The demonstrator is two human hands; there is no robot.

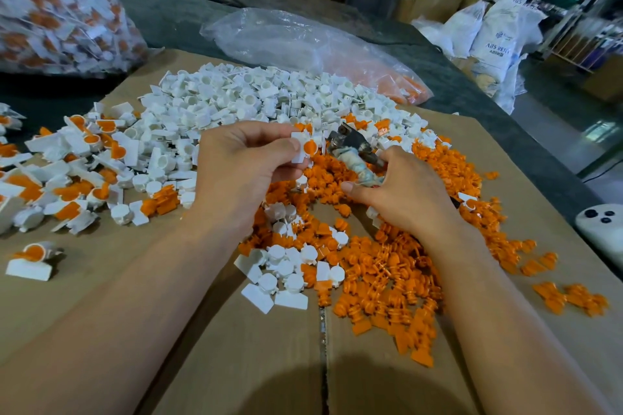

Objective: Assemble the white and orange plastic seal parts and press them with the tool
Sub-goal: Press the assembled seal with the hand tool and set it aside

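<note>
Your left hand (242, 158) pinches a white-and-orange seal (303, 148), flag upright; your right hand (401, 199) grips the tool (354, 152), head pointing toward the cardboard's far edge.

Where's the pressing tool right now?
The tool is in the right hand, centre of the head view, above the orange parts, beside the seal.

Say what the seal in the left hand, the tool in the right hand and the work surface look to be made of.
Seal: moulded plastic, a matte white body with a smooth orange insert.
Tool: dark, worn metal at the head, by its dull grey sheen; the handle is wrapped in grubby cloth or tape, unclear which.
Work surface: brown cardboard, matte, with a seam showing between flattened flaps.
</note>
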